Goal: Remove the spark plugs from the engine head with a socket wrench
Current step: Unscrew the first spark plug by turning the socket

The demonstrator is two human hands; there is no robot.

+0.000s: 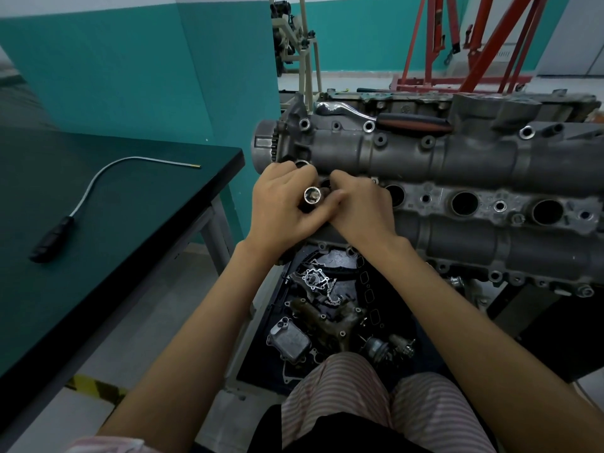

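Observation:
The grey engine head fills the right half of the view, with a row of round spark plug wells along its middle. My left hand is closed around a chrome socket, its open end facing the camera, at the leftmost well. My right hand sits right beside it, fingertips pinching at the socket's far side. Whether a spark plug sits in the socket is hidden by the fingers. The ratchet wrench, chrome with a black and red handle, lies on top of the head at the back.
A dark green bench stands at the left with a flexible pick-up tool on it. Below the head, a black tray on the floor holds several loose engine parts and a chain. A red engine hoist stands behind.

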